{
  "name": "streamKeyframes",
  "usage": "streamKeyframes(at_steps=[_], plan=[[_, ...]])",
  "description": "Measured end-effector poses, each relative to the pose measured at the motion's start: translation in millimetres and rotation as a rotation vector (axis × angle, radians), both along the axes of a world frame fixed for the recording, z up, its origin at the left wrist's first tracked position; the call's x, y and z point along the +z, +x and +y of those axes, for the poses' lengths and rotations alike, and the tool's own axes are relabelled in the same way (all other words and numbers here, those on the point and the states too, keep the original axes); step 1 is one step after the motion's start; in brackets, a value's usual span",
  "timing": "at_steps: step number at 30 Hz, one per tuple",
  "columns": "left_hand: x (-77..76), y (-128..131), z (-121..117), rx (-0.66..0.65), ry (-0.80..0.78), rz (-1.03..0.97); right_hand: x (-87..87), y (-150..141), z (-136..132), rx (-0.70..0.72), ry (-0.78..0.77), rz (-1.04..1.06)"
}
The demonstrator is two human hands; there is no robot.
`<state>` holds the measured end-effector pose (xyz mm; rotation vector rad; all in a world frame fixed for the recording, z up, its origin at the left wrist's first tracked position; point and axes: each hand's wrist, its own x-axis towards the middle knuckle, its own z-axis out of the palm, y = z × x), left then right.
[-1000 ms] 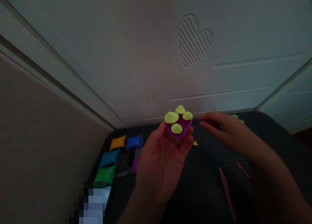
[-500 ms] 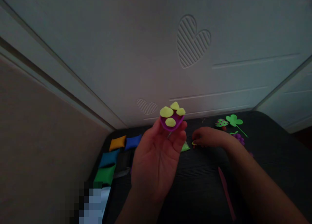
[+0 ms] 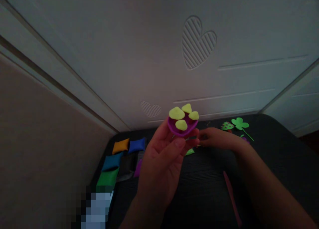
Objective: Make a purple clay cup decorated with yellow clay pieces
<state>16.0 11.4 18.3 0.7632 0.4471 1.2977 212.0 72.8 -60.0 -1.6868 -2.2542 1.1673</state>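
My left hand (image 3: 165, 159) holds up a purple clay dish (image 3: 183, 132), with its thumb and fingers closed at the underside. Several pale yellow clay mushrooms (image 3: 176, 113) stand in the dish, caps upward; their stems are mostly hidden. Behind and to the right, my right hand (image 3: 211, 137) rests low over the dark table with its fingers bent together. A small pale and orange bit shows at those fingertips, partly covered by my left fingers, and I cannot make out what it is.
Clay packets, orange (image 3: 121, 146), blue (image 3: 137, 145), teal (image 3: 112, 161), green (image 3: 108, 177) and black (image 3: 126, 166), lie at the left. A pink plastic knife (image 3: 231, 195) lies at the front right. Behind my right hand are a green clover (image 3: 240, 123) and a spotted green mushroom (image 3: 227, 125).
My left hand has moved slightly right and turned, bringing its thumb across below the dish. The dish has come a little closer. My right hand stays in nearly the same place.
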Motion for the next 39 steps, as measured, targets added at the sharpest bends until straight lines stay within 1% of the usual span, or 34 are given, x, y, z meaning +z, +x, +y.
streamKeyframes(at_steps=[3, 6, 8, 11, 14, 16, 20, 23, 25, 28, 31, 39], plan=[[-1.6, 1, 2, 0.034, 0.025, 0.023, 17.3, 4, -7, -0.028, 0.064, 0.08], [-3.7, 1, 2, 0.069, 0.033, 0.035, 37.7, 4, -20, -0.113, 0.132, 0.314], [-4.5, 2, 1, 0.054, 0.038, 0.006, 51.0, 1, -31, -0.172, 0.214, 0.465], [-3.5, 3, -3, -0.012, 0.048, -0.067, 66.7, -7, -48, -0.249, 0.33, 0.625], [-0.2, 4, -9, 0.013, 0.043, -0.102, 75.7, -15, -60, -0.278, 0.38, 0.757], [1.6, 3, -11, 0.018, 0.054, -0.101, 78.2, -20, -65, -0.268, 0.384, 0.812], [0.9, 1, -11, -0.051, 0.106, -0.063, 78.6, -26, -68, -0.281, 0.377, 0.879], [-1.9, -1, -10, -0.034, 0.131, -0.043, 77.7, -28, -69, -0.308, 0.392, 0.914], [-3.5, -1, -9, -0.039, 0.15, -0.059, 77.1, -29, -69, -0.313, 0.405, 0.931], [-4.5, -1, -8, -0.103, 0.175, -0.122, 76.5, -30, -71, -0.312, 0.409, 0.932], [-4.8, -1, -8, -0.16, 0.163, -0.176, 76.5, -31, -72, -0.298, 0.41, 0.929], [-6.8, 0, -8, -0.177, 0.114, -0.186, 77.4, -32, -72, -0.27, 0.401, 0.927]])
